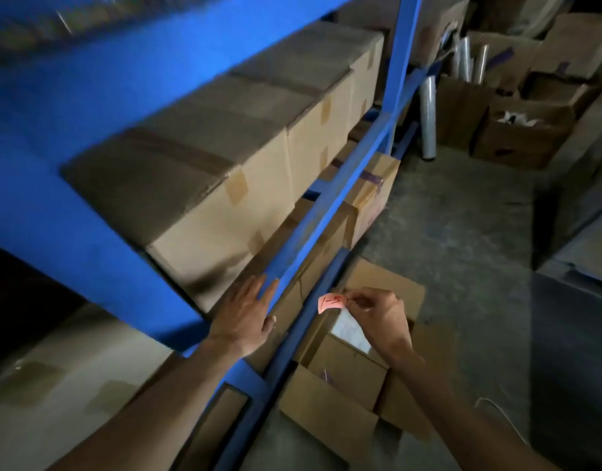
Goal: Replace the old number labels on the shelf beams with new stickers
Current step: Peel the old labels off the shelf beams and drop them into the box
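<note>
now my left hand [250, 309] lies flat on the blue shelf beam [321, 217] while my right hand [377, 317] pinches the flimsy orange sticker [331, 303] by its edge, probably tacky, just beside it.

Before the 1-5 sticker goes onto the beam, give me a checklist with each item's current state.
1. Sticker in hand: ok, the right hand pinches it by one edge.
2. Number legible: ok, it reads 1-5.
3. Backing peeled off: cannot tell, a white strip hangs under the fingers.
4. Beam steadied: ok, the left hand rests flat on it.
5. Old label removed at this spot: cannot tell, the hand covers part of the beam.
6. Sticker touching the beam: not ok, it is held apart in the air.
</note>
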The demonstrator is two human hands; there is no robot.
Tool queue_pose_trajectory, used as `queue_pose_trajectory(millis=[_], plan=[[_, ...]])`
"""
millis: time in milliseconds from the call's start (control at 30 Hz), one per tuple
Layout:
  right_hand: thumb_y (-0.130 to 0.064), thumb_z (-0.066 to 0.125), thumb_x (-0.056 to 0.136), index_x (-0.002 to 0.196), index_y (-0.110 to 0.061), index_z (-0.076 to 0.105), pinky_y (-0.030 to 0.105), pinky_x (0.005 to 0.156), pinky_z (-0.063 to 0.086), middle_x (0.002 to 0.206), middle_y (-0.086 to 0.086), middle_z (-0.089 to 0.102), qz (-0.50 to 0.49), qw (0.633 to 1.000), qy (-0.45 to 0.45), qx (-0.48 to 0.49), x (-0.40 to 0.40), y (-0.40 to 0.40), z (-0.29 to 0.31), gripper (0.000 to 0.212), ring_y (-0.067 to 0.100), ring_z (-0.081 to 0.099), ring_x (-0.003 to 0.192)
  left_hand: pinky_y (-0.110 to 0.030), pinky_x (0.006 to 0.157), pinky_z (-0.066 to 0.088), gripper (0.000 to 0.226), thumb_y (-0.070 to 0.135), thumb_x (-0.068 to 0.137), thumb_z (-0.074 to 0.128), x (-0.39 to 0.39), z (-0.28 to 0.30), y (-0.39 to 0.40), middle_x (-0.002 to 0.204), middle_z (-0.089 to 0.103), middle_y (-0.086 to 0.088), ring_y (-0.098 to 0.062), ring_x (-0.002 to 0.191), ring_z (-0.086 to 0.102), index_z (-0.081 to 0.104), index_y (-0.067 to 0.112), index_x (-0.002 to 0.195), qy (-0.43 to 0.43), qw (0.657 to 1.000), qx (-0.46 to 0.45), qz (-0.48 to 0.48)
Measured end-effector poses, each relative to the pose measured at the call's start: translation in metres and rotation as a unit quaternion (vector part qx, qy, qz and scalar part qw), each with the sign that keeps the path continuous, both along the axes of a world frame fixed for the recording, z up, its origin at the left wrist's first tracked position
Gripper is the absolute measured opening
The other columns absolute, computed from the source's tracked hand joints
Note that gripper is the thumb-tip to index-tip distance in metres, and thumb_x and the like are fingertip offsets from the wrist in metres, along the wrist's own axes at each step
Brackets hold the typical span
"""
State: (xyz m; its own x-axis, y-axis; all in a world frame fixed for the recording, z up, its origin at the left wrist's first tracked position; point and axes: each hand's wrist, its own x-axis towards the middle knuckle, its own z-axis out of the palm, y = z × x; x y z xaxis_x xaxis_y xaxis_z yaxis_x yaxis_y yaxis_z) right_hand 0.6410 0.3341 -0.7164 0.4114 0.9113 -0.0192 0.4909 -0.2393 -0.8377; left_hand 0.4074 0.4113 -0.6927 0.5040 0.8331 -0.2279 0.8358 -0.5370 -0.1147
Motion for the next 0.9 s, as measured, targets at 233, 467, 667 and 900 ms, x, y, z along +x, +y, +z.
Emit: queue_pose_trajectory(millis=[233, 467, 667, 900], plan=[[-0.025, 0.068, 0.085, 0.095, -0.027, 0.079, 0.026, 0.073, 0.053, 0.097, -0.006, 0.077, -0.033, 0.988, -0.034, -0.148, 0.016, -0.018, -0.089, 0.015, 0.014, 0.068, 0.092, -0.043, 0.122, 0.016, 0.075, 0.038, 0.098, 0.042, 0.004, -0.076, 0.026, 0.167, -0.004, -0.007, -0.024, 0.153, -0.001, -0.003, 0.023, 0.157, -0.050, 0.998, -0.017, 0.020], [-0.049, 0.060, 0.090, 0.085, -0.034, 0.077, 0.024, 0.066, 0.045, 0.094, -0.004, 0.074, -0.057, 0.962, -0.126, -0.237, 0.026, -0.017, -0.145, 0.022, 0.021, 0.068, 0.086, -0.053, 0.117, 0.028, 0.084, 0.031, 0.087, 0.057, 0.007, -0.106, 0.039, 0.164, 0.016, -0.015, -0.034, 0.150, 0.019, 0.013, 0.018, 0.157, -0.062, 0.995, 0.069, -0.021], [-0.040, 0.061, 0.090, 0.100, -0.030, 0.072, 0.033, 0.081, 0.055, 0.104, 0.000, 0.072, -0.020, 0.937, -0.177, -0.301, 0.037, -0.008, -0.175, 0.018, 0.024, 0.067, 0.096, -0.051, 0.121, 0.020, 0.088, 0.035, 0.087, 0.053, 0.008, -0.108, 0.039, 0.166, 0.003, -0.013, -0.031, 0.153, 0.005, 0.003, 0.020, 0.158, -0.048, 0.997, 0.057, -0.016], [-0.047, 0.060, 0.090, 0.101, -0.029, 0.069, 0.029, 0.072, 0.045, 0.102, 0.004, 0.070, -0.015, 0.918, -0.238, -0.317, 0.047, 0.007, -0.195, 0.023, 0.026, 0.066, 0.094, -0.051, 0.120, 0.022, 0.090, 0.037, 0.085, 0.054, 0.007, -0.104, 0.038, 0.166, -0.002, -0.012, -0.032, 0.153, 0.001, 0.004, 0.019, 0.158, -0.048, 0.998, 0.045, -0.017]])
